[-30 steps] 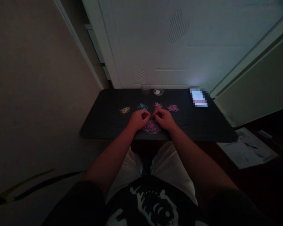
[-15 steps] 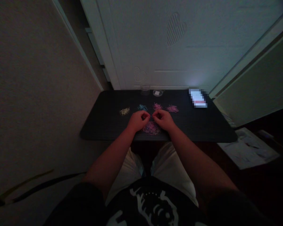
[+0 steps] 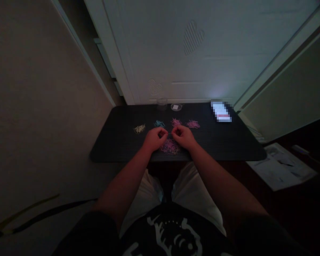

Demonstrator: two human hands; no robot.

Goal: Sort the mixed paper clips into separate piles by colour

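Note:
My left hand (image 3: 155,138) and my right hand (image 3: 184,137) are both closed in a pinch, fingertips facing each other a small gap apart. A thin, faint strand (image 3: 170,133) appears to span that gap; its kind is too small to make out. Just below the fingers lies a mixed heap of thin pink and purple pieces (image 3: 170,147) on the dark table. Beyond my hands are sorted small piles: a cream pile (image 3: 139,128), a blue pile (image 3: 159,123), a pink pile (image 3: 176,122) and another pink pile (image 3: 193,124).
A clear round container (image 3: 162,104) and a clear lid (image 3: 176,107) with a white label stand at the back of the dark table (image 3: 117,142). A lit, blurred-out phone (image 3: 221,111) lies at the back right. A white panel with hearts rises behind.
The view has shifted slightly. My hands stay pinched above the mixed heap, their fingertips a little farther apart, and a thin strand shows between them.

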